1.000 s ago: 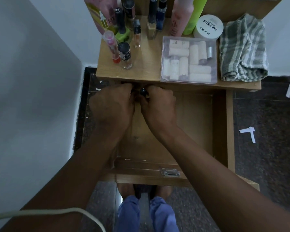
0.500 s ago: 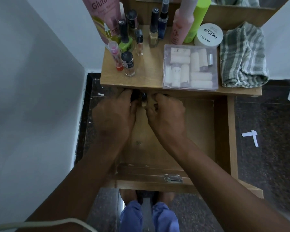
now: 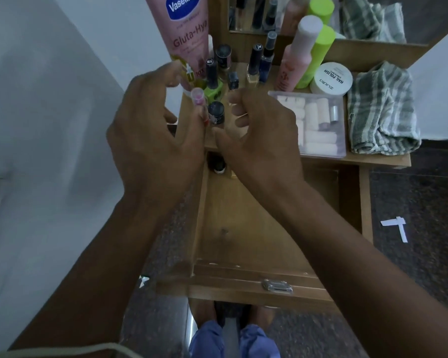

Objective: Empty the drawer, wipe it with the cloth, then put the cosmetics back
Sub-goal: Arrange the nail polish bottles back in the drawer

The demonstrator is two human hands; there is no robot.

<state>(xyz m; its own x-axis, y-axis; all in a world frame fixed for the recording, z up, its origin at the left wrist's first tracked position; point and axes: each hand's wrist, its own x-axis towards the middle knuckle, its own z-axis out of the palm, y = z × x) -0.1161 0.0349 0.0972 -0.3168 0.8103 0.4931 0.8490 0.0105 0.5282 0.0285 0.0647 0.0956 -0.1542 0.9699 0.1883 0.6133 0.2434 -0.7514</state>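
Note:
The wooden drawer (image 3: pixel 246 228) is pulled out below the table top, and one small dark bottle (image 3: pixel 219 164) stands at its back edge. My left hand (image 3: pixel 153 135) and my right hand (image 3: pixel 261 140) hover over the table's front left, fingers loosely curved, holding nothing that I can see. Between them stand a pink-capped tube (image 3: pixel 198 99) and a black-capped bottle (image 3: pixel 216 112). Behind those are several nail polish bottles (image 3: pixel 255 60) and a large pink lotion tube (image 3: pixel 186 34). The striped cloth (image 3: pixel 380 109) lies folded at the table's right end.
A clear box of white rolls (image 3: pixel 318 122) lies on the table right of my right hand, with a white nail polish tub (image 3: pixel 331 78) and pink and green bottles (image 3: pixel 308 52) behind it. A wall runs along the left; dark floor lies to the right.
Both hands have lifted out of the back of the drawer and risen over the table top, spreading apart. A small dark bottle now shows at the drawer's back.

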